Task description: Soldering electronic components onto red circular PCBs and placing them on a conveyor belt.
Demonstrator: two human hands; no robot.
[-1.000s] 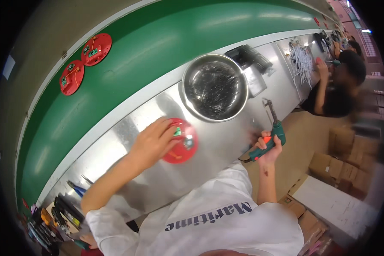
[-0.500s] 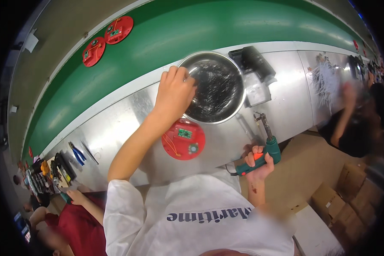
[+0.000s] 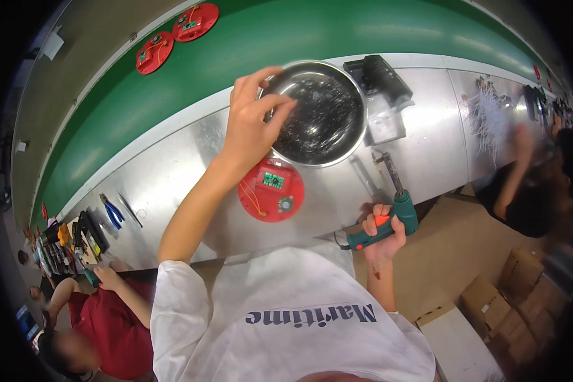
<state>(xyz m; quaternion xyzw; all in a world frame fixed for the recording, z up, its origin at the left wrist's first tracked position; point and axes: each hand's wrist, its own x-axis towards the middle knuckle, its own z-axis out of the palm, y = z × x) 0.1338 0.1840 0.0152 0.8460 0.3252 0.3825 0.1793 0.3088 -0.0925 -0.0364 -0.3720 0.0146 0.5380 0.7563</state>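
My left hand is over the left rim of a round steel bowl, thumb and forefinger apart, with nothing visible between them. Loose, shiny dark bits, too blurred to name, cover the bowl's bottom. Close below the bowl lies a red disc bearing a green circuit board, thin orange wires and a small round part. My right hand is wrapped round the green handle of a soldering gun with an orange trigger. Its metal tip points up and away, over the bench's front edge.
Two more red discs with boards lie on the green belt. A black case and a clear box are right of the bowl. Blue-handled pliers and white wires lie on the steel bench. Co-workers sit on both sides.
My left thumb and forefinger have spread apart; before, the fingers were bunched at the bowl's rim. The view has shifted slightly, while my right hand keeps its hold on the soldering gun.
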